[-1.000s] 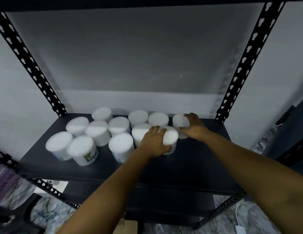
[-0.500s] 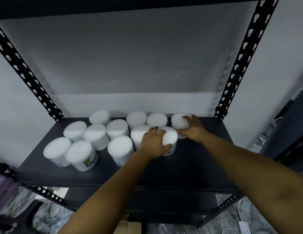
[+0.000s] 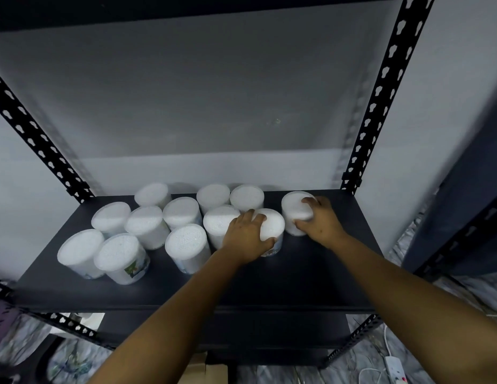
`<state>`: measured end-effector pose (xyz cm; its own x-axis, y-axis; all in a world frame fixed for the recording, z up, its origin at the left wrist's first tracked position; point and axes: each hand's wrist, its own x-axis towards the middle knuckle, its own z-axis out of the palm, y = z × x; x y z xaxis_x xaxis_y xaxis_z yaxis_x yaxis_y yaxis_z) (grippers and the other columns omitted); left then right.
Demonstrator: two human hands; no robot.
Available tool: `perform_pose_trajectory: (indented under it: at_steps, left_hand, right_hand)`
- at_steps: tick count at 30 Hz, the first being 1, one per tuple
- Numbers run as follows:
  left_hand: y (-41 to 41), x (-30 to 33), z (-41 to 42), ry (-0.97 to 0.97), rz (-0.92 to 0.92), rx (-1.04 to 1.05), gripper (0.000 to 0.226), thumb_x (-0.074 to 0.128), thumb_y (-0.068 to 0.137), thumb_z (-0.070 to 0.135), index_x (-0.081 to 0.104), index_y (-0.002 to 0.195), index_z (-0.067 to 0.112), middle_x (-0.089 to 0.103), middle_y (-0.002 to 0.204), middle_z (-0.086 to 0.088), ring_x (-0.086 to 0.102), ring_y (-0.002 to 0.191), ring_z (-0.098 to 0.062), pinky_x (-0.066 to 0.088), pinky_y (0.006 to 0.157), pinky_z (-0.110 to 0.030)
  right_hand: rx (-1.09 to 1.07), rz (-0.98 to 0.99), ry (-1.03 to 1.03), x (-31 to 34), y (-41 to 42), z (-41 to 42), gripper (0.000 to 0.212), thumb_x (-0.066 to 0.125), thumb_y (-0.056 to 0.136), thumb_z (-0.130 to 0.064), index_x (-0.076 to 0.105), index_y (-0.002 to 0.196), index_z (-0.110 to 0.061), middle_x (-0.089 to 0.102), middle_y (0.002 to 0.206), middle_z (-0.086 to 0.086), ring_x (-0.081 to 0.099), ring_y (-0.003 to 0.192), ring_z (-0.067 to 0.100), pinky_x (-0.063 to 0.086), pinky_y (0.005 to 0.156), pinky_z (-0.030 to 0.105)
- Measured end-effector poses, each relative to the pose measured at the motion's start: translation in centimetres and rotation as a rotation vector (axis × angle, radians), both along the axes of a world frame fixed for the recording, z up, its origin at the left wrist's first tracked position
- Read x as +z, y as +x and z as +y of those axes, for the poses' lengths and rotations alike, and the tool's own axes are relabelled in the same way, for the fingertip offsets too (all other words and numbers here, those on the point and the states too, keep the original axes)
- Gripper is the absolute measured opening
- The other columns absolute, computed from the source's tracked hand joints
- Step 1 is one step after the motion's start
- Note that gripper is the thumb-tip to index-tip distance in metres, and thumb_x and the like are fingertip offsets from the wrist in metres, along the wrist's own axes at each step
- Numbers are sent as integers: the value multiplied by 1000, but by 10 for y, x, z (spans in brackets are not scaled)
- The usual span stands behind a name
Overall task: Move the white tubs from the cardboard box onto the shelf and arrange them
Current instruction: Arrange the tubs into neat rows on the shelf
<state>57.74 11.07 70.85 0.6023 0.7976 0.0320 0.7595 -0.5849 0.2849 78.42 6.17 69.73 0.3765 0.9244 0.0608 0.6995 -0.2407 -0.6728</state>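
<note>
From the head camera, looking down onto a dark metal shelf (image 3: pixel 311 275) with perforated black uprights, both bare arms reach forward to the white tubs standing on it.

The left hand (image 3: pixel 246 235) lies over the near tub (image 3: pixel 272 227), palm on its lid, fingers curled over the top edge and thumb against the front wall, so it grips that tub. The right hand (image 3: pixel 321 220) grips the far-right tub (image 3: pixel 296 210), fingers curled over the lid's far side and thumb against its lower front wall. These two tubs stand upright just beside each other; whether they touch cannot be told. The far-right tub stands apart from the back row.

The other white tubs (image 3: pixel 186 245) cluster to the left of the hands, all upright and packed close. Two stand at the front left corner, one of them the labelled tub (image 3: pixel 122 257) with a green and blue picture on its wall. Behind them the rest run in rough rows back to the shelf's rear edge.

Below the shelf's front edge a strip of cardboard box (image 3: pixel 197 374) shows between the arms. A white power strip (image 3: pixel 395 371) with cables lies on the patterned floor at lower right.
</note>
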Motion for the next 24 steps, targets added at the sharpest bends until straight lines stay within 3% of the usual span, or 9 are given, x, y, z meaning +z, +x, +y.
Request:
perform_pose_trajectory:
  at_steps: [4,11,15,19,24]
  left_hand:
    - [8,-2,-5,1,-25,-16,66,58,85,50,39,139,18,34,148,-9,39,130,-27,32,109,-36]
    - [22,0,-8,-80,-58,-25,66,59,86,46,36,141,17,29,150,-8,34,134,-27,33,110,-39]
    - [27,1,-5,-119,-84,-36,66,61,84,42,36,141,19,26,153,-9,31,137,-27,31,112,-39]
    - [31,0,-5,-53,-73,-24,67,60,82,46,37,141,22,20,156,-9,22,142,-25,26,114,-40]
    - [36,-6,-7,35,-27,13,67,54,85,57,37,140,23,28,152,-9,29,136,-27,31,109,-41]
  right_hand:
    - [-15,34,1,1,5,-18,65,74,79,-23,45,136,-13,29,141,11,39,126,26,34,96,20]
    - [-79,53,-15,-3,12,-44,67,75,75,-22,43,133,-15,28,139,9,35,127,27,36,106,33]
    - [-67,83,-17,-4,17,-54,63,76,75,-22,45,130,-18,28,141,5,31,131,25,36,107,33]
    - [-53,36,-25,-1,20,-54,70,76,76,-37,42,135,-20,20,151,6,19,140,26,25,114,38]
    - [-68,-164,-80,9,16,-46,78,72,72,-55,42,136,-22,32,144,5,28,131,27,29,108,42]
